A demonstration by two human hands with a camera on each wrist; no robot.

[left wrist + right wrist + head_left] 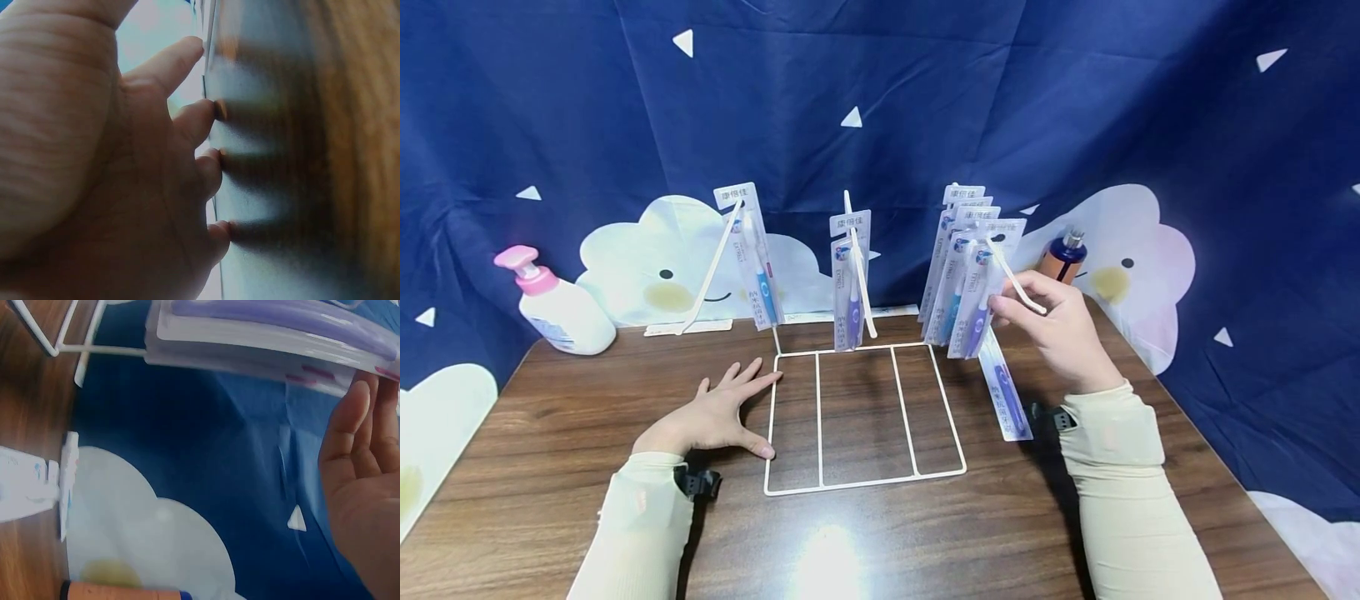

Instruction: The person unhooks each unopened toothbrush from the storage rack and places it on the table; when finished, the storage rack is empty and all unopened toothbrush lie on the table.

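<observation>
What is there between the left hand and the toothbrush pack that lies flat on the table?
In the head view, the white wire rack base lies between the left hand and the flat toothbrush pack.

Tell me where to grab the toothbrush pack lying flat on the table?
Take the flat purple toothbrush blister pack by its near end, coming from the right, beside the right hand. It lies on the brown wooden table with its far end tucked under the hanging packs.

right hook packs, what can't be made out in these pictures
- Rear packs on right hook, head view: hidden behind the front pack.
- Pack lettering, head view: too small.
- Right hand fingertips on the hook, head view: small; right wrist view cuts them off.
- Left hand, left wrist view: tabletop blurred.
</observation>
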